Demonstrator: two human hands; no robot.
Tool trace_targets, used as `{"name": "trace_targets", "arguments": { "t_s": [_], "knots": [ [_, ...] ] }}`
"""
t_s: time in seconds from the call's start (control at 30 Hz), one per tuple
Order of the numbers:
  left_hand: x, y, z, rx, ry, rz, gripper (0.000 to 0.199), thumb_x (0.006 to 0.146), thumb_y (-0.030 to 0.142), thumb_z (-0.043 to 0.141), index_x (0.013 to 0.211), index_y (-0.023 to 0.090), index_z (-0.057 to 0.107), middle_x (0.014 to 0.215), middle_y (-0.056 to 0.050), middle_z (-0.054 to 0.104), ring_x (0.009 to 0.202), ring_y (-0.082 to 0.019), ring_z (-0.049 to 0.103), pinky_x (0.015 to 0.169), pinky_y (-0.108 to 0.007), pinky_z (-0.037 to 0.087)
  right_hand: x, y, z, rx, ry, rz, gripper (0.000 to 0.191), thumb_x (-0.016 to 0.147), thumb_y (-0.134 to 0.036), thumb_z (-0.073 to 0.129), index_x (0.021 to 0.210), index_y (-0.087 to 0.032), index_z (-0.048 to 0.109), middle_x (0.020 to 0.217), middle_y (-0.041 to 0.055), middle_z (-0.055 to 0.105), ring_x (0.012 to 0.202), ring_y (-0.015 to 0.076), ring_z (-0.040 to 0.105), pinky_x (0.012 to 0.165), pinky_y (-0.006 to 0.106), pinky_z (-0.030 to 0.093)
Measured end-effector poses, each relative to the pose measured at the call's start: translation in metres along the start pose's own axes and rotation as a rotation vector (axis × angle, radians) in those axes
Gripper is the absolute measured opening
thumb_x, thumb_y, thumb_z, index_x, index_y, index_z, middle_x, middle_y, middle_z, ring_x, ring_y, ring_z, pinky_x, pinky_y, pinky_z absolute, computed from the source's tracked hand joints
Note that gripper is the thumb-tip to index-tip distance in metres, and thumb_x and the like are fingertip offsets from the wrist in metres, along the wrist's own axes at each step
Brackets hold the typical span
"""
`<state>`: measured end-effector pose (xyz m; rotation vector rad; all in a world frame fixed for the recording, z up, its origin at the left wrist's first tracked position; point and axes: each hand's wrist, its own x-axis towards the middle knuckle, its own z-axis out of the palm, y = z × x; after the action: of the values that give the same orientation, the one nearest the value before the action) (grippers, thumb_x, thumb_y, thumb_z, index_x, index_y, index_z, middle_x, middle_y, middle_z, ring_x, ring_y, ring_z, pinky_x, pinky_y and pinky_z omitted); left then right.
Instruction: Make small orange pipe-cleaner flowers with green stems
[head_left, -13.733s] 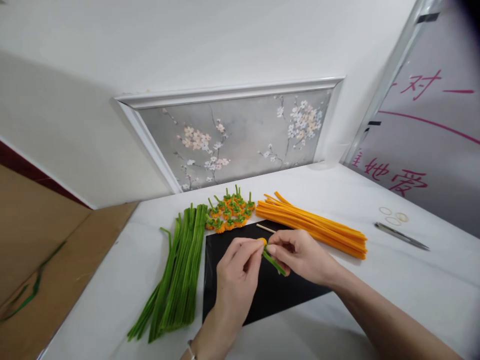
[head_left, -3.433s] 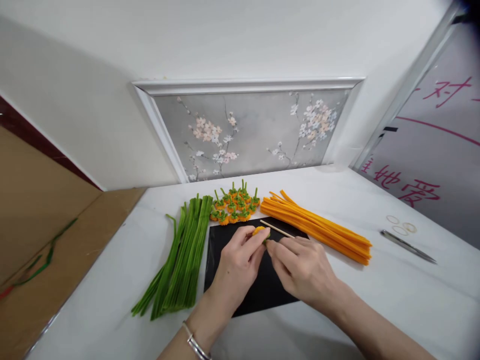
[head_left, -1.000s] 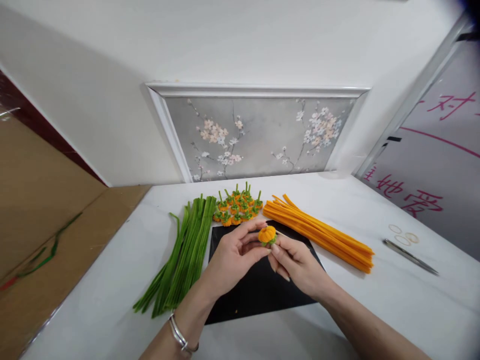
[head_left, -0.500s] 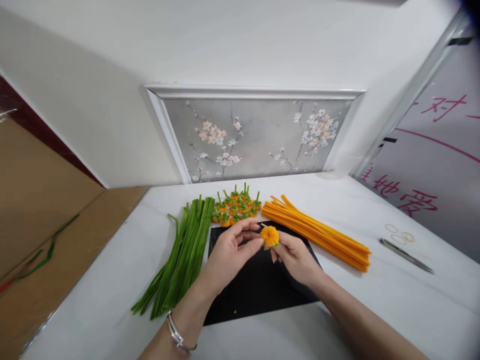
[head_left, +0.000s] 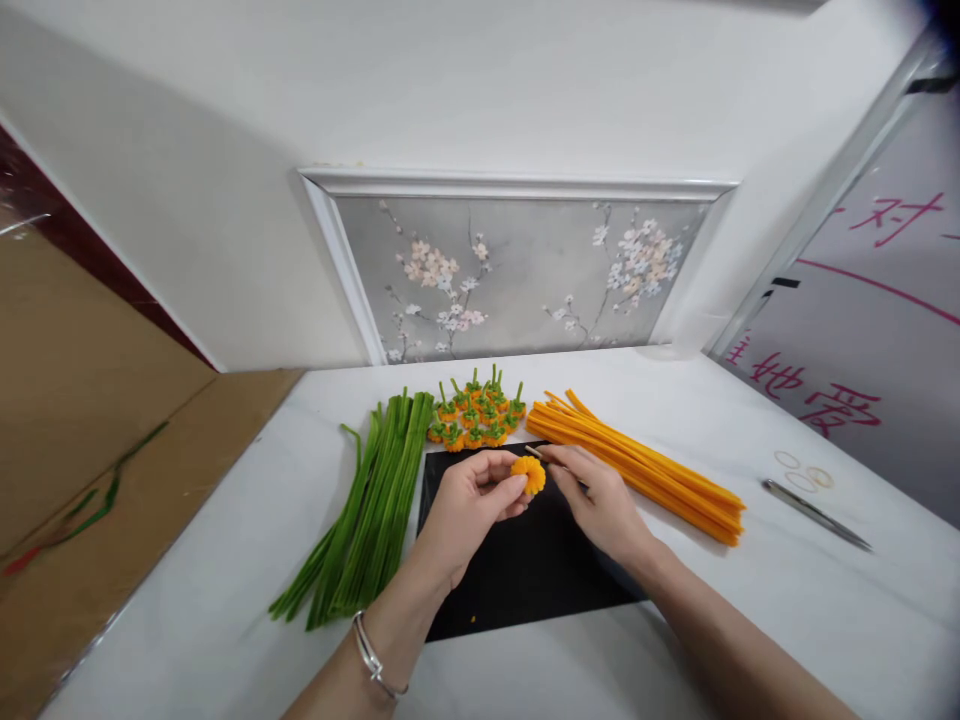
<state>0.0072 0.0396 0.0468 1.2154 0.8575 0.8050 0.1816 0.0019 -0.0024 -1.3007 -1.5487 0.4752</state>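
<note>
Between the thumb and fingers of my left hand (head_left: 476, 500) is a small orange pipe-cleaner pumpkin (head_left: 529, 475), its ribbed face turned up toward me. Just right of it, my right hand (head_left: 600, 500) is closed around a thin stick-like piece (head_left: 533, 453), whose tip pokes out above the pumpkin. My fingers hide most of that piece, so its kind is unclear. Both hands hover over a black mat (head_left: 517, 590). Behind them stands a cluster of similar orange pumpkins (head_left: 474, 436) with green tops and upright stems.
A bundle of green pipe cleaners (head_left: 379, 510) lies left of the mat, and an orange bundle (head_left: 645, 470) lies to its right. Farther right are a silver pen-like tool (head_left: 816, 515) and several thin rings (head_left: 802, 473). Cardboard (head_left: 97, 480) borders the white table (head_left: 210, 560) on the left.
The pumpkin has shifted slightly left into my left hand's grip and turned. My right hand has let go of it and now pinches the thin piece beside it.
</note>
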Motion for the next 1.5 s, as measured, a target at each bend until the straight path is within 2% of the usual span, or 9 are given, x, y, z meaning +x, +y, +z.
{"name": "trace_targets", "arguments": {
  "t_s": [0.1, 0.2, 0.5, 0.67, 0.8, 0.97, 1.07, 1.33, 1.5],
  "knots": [
    [0.000, -0.001, 0.003, 0.065, 0.015, 0.041, 0.024, 0.072, 0.029, 0.075, 0.091, 0.014, 0.070, 0.084, -0.005, 0.071, 0.074, -0.014, 0.065, 0.072, -0.026, 0.055, -0.001, -0.011, -0.003, 0.199, -0.015, 0.146, 0.028, 0.092, -0.040, 0.050, 0.108, -0.019, 0.060, 0.076, 0.0023, 0.062, 0.064, 0.0154, 0.060, 0.060, 0.028, 0.051],
    [-0.001, -0.001, 0.007, 0.039, 0.010, -0.010, 0.022, 0.073, 0.027, 0.074, 0.090, 0.014, 0.071, 0.086, -0.005, 0.071, 0.074, -0.013, 0.065, 0.073, -0.026, 0.055, -0.002, -0.017, -0.001, 0.316, -0.070, 0.208, 0.029, 0.086, -0.042, 0.060, 0.104, -0.019, 0.059, 0.069, -0.0017, 0.056, 0.057, 0.0122, 0.055, 0.052, 0.024, 0.048],
    [-0.001, -0.003, 0.003, -0.155, -0.063, -0.096, 0.019, 0.075, 0.022, 0.072, 0.093, 0.015, 0.072, 0.092, -0.005, 0.072, 0.078, -0.012, 0.066, 0.080, -0.026, 0.054, 0.000, -0.018, 0.005, 0.526, -0.096, 0.254, 0.027, 0.083, -0.040, 0.065, 0.096, -0.017, 0.058, 0.069, -0.0022, 0.058, 0.057, 0.0100, 0.055, 0.053, 0.024, 0.050],
    [0.000, -0.005, 0.005, -0.034, -0.122, 0.087, 0.046, 0.076, 0.016, 0.071, 0.120, 0.021, 0.060, 0.104, -0.003, 0.071, 0.094, -0.015, 0.066, 0.089, -0.027, 0.052, -0.001, -0.018, 0.006, 0.512, -0.023, 0.226, 0.024, 0.083, -0.036, 0.066, 0.097, -0.018, 0.057, 0.070, -0.0024, 0.059, 0.055, 0.0095, 0.055, 0.053, 0.024, 0.048],
    [-0.001, -0.006, 0.007, 0.095, -0.135, 0.237, 0.035, 0.080, 0.016, 0.066, 0.115, 0.021, 0.061, 0.109, -0.003, 0.069, 0.097, -0.017, 0.066, 0.091, -0.029, 0.052, -0.003, -0.023, 0.002, 0.484, 0.004, 0.212, 0.020, 0.083, -0.035, 0.065, 0.093, -0.019, 0.057, 0.066, -0.0034, 0.056, 0.053, 0.0099, 0.053, 0.052, 0.023, 0.046],
    [-0.003, -0.004, 0.006, 0.125, -0.146, 0.238, 0.032, 0.083, 0.017, 0.063, 0.115, 0.020, 0.064, 0.112, -0.005, 0.069, 0.099, -0.018, 0.066, 0.090, -0.030, 0.053, -0.002, -0.024, -0.006, 0.274, -0.021, 0.029, 0.035, 0.080, -0.028, 0.070, 0.113, -0.023, 0.059, 0.085, 0.0013, 0.059, 0.072, 0.0141, 0.058, 0.066, 0.027, 0.051],
    [-0.003, -0.004, 0.004, 0.134, -0.137, 0.236, 0.036, 0.082, 0.017, 0.063, 0.117, 0.020, 0.065, 0.109, -0.004, 0.071, 0.097, -0.018, 0.067, 0.088, -0.030, 0.054, -0.002, -0.022, -0.009, 0.181, -0.037, -0.033, 0.030, 0.081, -0.024, 0.068, 0.111, -0.024, 0.062, 0.089, 0.0026, 0.060, 0.076, 0.0152, 0.058, 0.071, 0.028, 0.051],
    [0.000, -0.007, 0.002, 0.291, -0.055, 0.297, 0.033, 0.082, 0.018, 0.063, 0.114, 0.020, 0.069, 0.092, -0.003, 0.070, 0.074, -0.012, 0.064, 0.074, -0.026, 0.055, -0.002, -0.021, -0.006, 0.290, -0.025, 0.050, 0.024, 0.080, -0.024, 0.069, 0.103, -0.020, 0.062, 0.085, 0.0023, 0.062, 0.071, 0.0147, 0.059, 0.067, 0.028, 0.052],
    [-0.002, -0.002, 0.001, 0.246, -0.100, 0.264, 0.035, 0.081, 0.018, 0.065, 0.116, 0.022, 0.069, 0.094, -0.003, 0.071, 0.080, -0.013, 0.064, 0.078, -0.027, 0.054, -0.002, -0.024, -0.007, 0.327, -0.015, 0.061, 0.023, 0.080, -0.027, 0.069, 0.101, -0.019, 0.062, 0.081, 0.0021, 0.063, 0.069, 0.0147, 0.060, 0.065, 0.028, 0.052]
  ]
}}
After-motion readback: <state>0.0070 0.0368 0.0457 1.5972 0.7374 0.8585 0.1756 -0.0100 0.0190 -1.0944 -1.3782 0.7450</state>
